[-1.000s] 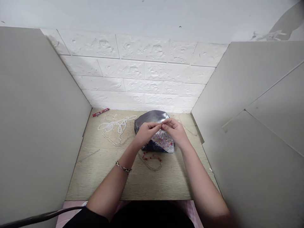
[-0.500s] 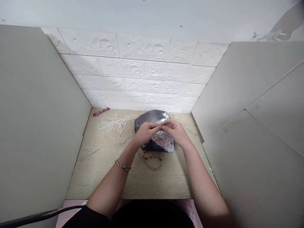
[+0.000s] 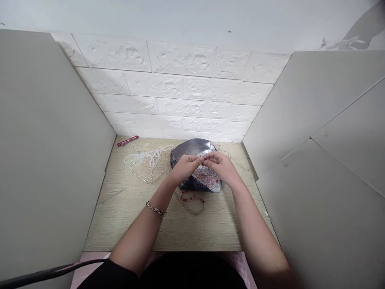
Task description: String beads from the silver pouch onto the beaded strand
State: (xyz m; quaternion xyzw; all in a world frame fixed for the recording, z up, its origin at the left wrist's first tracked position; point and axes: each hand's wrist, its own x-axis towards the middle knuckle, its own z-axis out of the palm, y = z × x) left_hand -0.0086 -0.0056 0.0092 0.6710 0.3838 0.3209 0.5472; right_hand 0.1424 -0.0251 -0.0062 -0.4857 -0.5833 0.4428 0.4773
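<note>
My left hand [image 3: 185,166] and my right hand [image 3: 222,166] meet fingertip to fingertip above an opened dark silvery bag [image 3: 189,147]. Both are closed in a pinch. Whatever lies between the fingertips is too small to make out. Many small multicoloured beads [image 3: 207,178] fill the bag, pink, white and red among them. Just in front of the bag, a string of beads [image 3: 197,212] with red and pink pieces curves in a loop on the table, its other end running behind my left wrist.
White and pearly bead strands [image 3: 150,157] lie tangled at the back left. Behind them is a red strip-shaped packet [image 3: 128,141]. A thin needle-like rod [image 3: 112,196] rests on the left. Fine thread [image 3: 237,162] trails at the right. Grey panels [image 3: 54,152] wall in the wooden table [image 3: 198,237].
My fingertips have shifted very slightly against each other above the bag. The bag and the strands stay in place.
</note>
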